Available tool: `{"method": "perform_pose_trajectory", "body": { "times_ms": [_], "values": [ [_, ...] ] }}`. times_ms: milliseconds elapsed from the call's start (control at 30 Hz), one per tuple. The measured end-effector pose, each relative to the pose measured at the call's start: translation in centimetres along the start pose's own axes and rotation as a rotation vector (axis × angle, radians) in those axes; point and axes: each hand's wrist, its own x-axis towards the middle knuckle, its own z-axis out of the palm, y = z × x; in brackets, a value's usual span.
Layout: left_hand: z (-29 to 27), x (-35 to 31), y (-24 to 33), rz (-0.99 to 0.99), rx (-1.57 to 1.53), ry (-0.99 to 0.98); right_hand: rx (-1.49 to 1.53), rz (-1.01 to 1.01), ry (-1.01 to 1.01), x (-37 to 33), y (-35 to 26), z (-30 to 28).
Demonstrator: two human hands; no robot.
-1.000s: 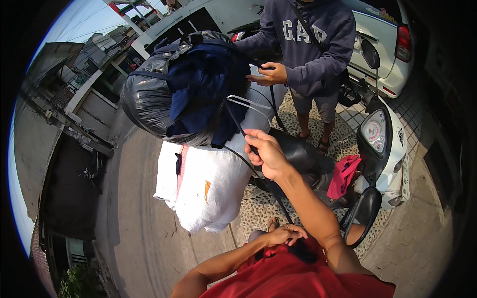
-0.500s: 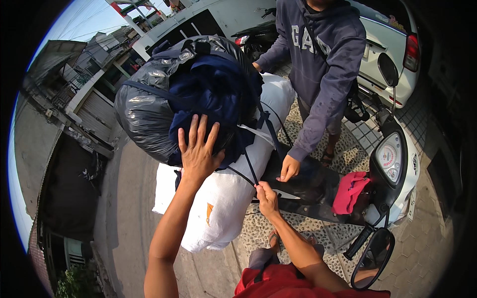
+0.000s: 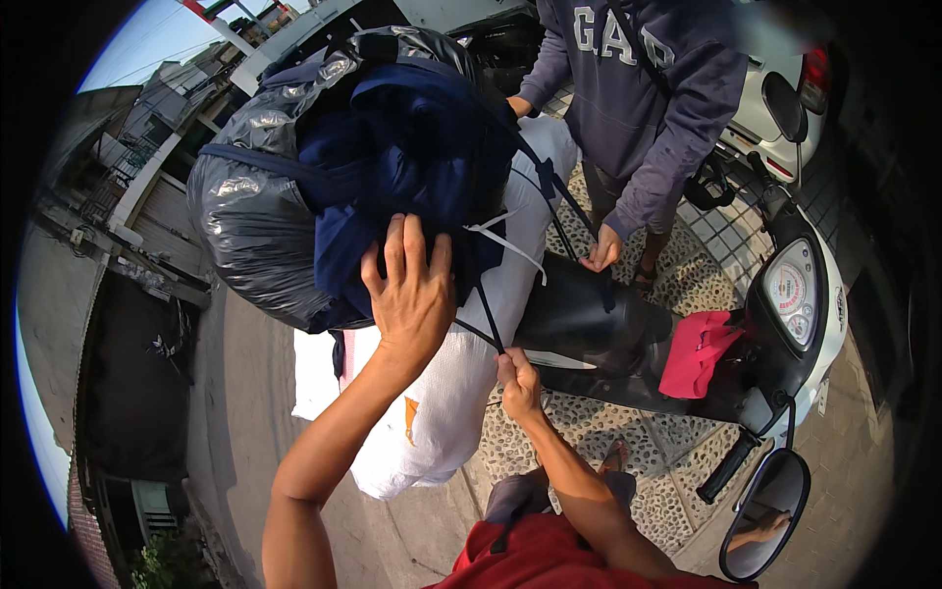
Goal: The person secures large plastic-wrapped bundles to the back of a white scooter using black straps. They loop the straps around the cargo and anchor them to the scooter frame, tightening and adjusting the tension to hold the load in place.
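Observation:
A bulky bundle in black plastic (image 3: 250, 231) with navy cloth (image 3: 392, 128) on its near side rests across a long white sack (image 3: 442, 422) on a motorbike seat (image 3: 569, 319). My left hand (image 3: 412, 294) presses on the navy cloth, fingers bent slightly apart, gripping nothing visible. Low at the bundle's right, my right hand (image 3: 520, 385) pinches a thin dark strap (image 3: 490, 319) running up to the bundle. Loose white ties (image 3: 510, 240) stick out between bundle and seat. Across the seat, another person's hand (image 3: 604, 248) holds a dark strap (image 3: 571, 208).
A person in a dark hooded top (image 3: 677, 118) stands beyond the seat. To the right are a red cloth (image 3: 699, 353), the motorbike's dial (image 3: 790, 292), a handlebar grip (image 3: 728, 468) and a mirror (image 3: 765, 515). A white car (image 3: 760, 113) stands behind; a road (image 3: 240, 432) lies left.
My left hand's fingers have drawn in from a spread to a more bent pose on the cloth. The other person's hand has risen and now holds a strap. My right hand keeps its strap.

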Motion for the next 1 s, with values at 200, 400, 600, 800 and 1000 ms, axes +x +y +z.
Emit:
{"method": "perform_pose_trajectory", "body": {
  "times_ms": [200,400,600,800,1000],
  "values": [
    [1.5,-0.5,0.2,0.008,-0.079,0.085,0.067,0.105,-0.062,-1.1,1.8,1.9],
    [2.1,-0.5,-0.5,0.013,-0.096,0.179,0.107,0.013,0.010,-3.3,-1.5,0.0],
    [3.9,-1.2,0.0,0.052,-0.142,0.305,0.348,0.008,-0.002,-7.0,-2.6,1.9],
    [3.4,-1.2,-0.3,0.069,-0.172,0.296,0.156,-0.006,0.034,-7.1,-3.7,2.7],
    [-4.2,-3.0,-5.3,0.006,-0.524,0.545,0.361,-0.017,0.122,-8.4,-5.1,3.3]
  ]
}}
